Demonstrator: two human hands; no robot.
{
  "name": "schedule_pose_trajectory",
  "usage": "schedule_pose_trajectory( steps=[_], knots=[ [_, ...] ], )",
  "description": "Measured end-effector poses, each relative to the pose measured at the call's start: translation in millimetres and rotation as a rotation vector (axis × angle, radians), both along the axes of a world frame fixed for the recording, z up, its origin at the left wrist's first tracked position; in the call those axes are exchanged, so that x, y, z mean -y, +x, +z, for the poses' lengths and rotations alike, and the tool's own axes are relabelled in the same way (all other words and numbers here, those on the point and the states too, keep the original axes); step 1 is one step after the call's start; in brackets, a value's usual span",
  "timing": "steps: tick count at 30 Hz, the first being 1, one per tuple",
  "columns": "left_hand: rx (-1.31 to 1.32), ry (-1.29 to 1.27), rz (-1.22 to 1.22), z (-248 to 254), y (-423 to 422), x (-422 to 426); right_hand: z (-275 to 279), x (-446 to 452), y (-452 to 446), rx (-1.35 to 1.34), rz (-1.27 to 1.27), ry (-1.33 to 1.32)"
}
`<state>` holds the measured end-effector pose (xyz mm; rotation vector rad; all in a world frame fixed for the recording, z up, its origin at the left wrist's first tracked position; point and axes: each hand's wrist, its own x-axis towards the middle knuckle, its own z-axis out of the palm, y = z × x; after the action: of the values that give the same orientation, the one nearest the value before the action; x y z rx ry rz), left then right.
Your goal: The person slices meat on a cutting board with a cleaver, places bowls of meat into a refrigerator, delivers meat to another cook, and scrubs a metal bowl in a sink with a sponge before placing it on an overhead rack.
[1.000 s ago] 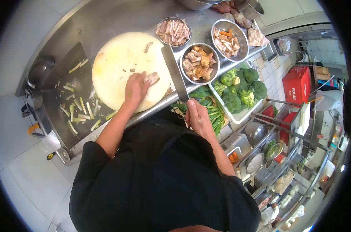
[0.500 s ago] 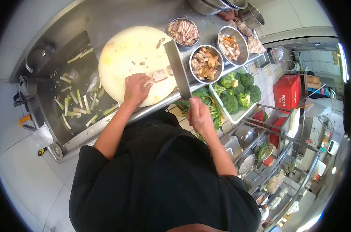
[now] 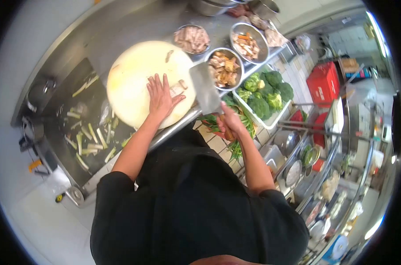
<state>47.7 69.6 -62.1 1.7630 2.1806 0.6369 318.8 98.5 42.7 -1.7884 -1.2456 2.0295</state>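
A round, pale cutting board (image 3: 132, 84) lies on the metal counter. My left hand (image 3: 160, 98) rests on it with spread fingers, the thumb side close to a piece of meat (image 3: 178, 88); whether it touches the meat I cannot tell. In my right hand (image 3: 230, 123) is the handle of a cleaver (image 3: 204, 87), its broad blade tilted flat-side up over the board's right edge. A dark scrap (image 3: 169, 56) sits near the board's top. Past the blade stands a metal bowl of browned meat chunks (image 3: 225, 68).
A bowl of sliced meat (image 3: 191, 39) and another bowl of meat pieces (image 3: 248, 44) stand at the back. Broccoli (image 3: 264, 95) fills a white crate to the right. The sink (image 3: 79, 170) at left holds scallion pieces. Metal racks (image 3: 324, 150) stand at right.
My left hand has moved up the board and spread its fingers beside the meat. The cleaver has turned from edge-on to showing its flat side. The camera view has shifted.
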Motion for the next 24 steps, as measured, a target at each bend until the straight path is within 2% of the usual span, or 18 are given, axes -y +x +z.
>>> schedule_pose_trajectory(
  steps=[2, 4, 8, 9, 12, 14, 16, 19, 20, 22, 23, 24],
  knots=[
    [0.047, 0.110, -0.048, 2, 19, -9, -34, 0, 7, 0.008, -0.025, -0.153],
    [0.141, 0.175, -0.070, -2, 31, -12, -41, 11, -6, -0.025, 0.039, -0.219],
    [0.378, 0.366, 0.152, -15, 34, -21, -29, 29, -33, -0.142, 0.234, -0.164],
    [0.523, 0.406, 0.207, -6, 40, -26, -24, 29, -34, -0.144, 0.221, -0.128],
    [0.416, 0.526, 0.054, 22, 62, -56, 5, 22, -11, -0.162, 0.149, -0.046],
    [0.626, 0.586, -0.079, 50, 95, -89, 25, 15, 15, -0.166, 0.022, -0.009],
    [0.506, 0.586, -0.330, 51, 112, -130, 34, 12, 39, -0.185, -0.184, 0.017],
    [0.004, 0.429, -0.333, 35, 126, -159, 27, 7, 68, -0.046, -0.331, 0.175],
    [0.091, 0.484, -0.326, 31, 122, -161, 25, 5, 73, -0.021, -0.298, 0.180],
    [0.257, 0.585, -0.324, 76, 105, -139, 19, -2, 79, 0.018, -0.243, 0.185],
    [0.374, 0.582, -0.261, 92, 99, -126, 19, -9, 75, 0.087, -0.067, 0.222],
    [0.492, 0.573, -0.199, 106, 95, -108, 9, -11, 63, 0.165, 0.091, 0.472]
  ],
)
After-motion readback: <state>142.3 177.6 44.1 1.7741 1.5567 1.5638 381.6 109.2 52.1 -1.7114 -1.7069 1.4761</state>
